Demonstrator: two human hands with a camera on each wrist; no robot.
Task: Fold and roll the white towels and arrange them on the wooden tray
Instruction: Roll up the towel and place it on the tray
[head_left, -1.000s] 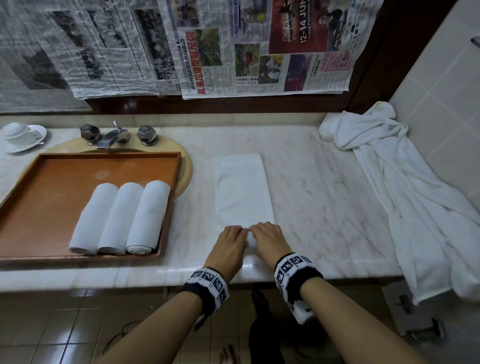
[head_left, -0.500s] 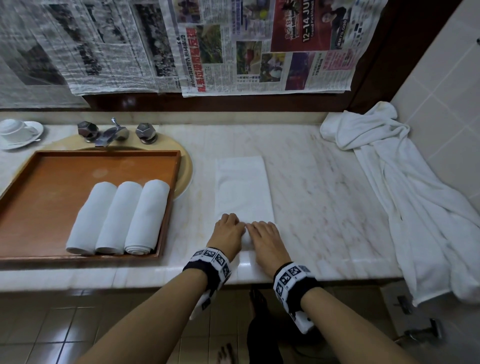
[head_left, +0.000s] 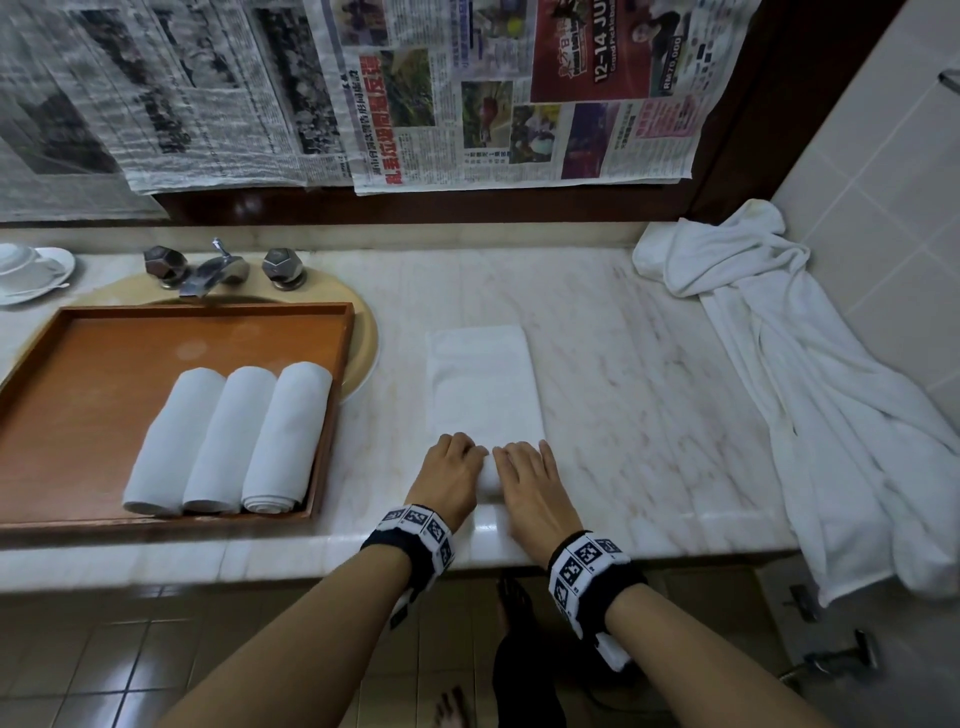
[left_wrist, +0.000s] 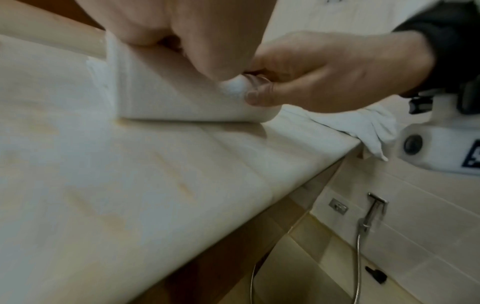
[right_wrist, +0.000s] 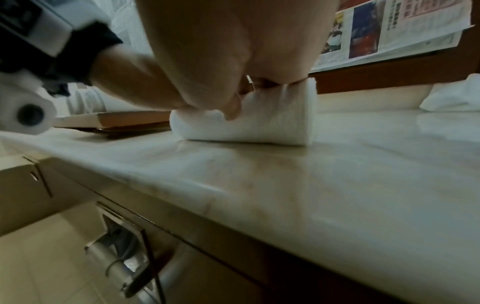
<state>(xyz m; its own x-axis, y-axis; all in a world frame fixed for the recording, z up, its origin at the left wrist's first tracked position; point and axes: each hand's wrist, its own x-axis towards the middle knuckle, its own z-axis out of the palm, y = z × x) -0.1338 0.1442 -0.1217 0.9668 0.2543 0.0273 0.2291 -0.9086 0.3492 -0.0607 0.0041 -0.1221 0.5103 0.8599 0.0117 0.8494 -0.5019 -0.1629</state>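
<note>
1. Both hands are down on the near end of the folded towel (head_left: 483, 384), side by side and almost touching. The left hand (head_left: 451, 478) has its fingers curled over the roll; the right hand (head_left: 530, 480) lies flatter on top, with its thumb tucked against the roll's near face in the left wrist view. So both are clamped on the same towel, pressing it into the table (head_left: 639, 395).

2. The rolled part (right_wrist: 249, 125) is only a short fat cylinder so far (both wrist views show it nicely). Most of the strip is flat on the marble ahead of the hands, running away from the person.

3. Progress as I read it: three rolled towels (head_left: 228, 441) already sit side by side in the right part of the wooden tray (head_left: 78, 364), which rests partly over the sink, left of the working spot. This fourth one is folded and maybe a quarter rolled. It needs rolling to the far end and placing on the tray.

4. Over by the right wall is a heap of loose white towel (head_left: 810, 374) hanging off the table edge. Can't tell whether it's one piece or several, so there may be more to do.

5. Versus a second ago: hands have crept forward along the strip, the roll is thicker, and the flat part is shorter. Tray and heap haven't budged.
</note>
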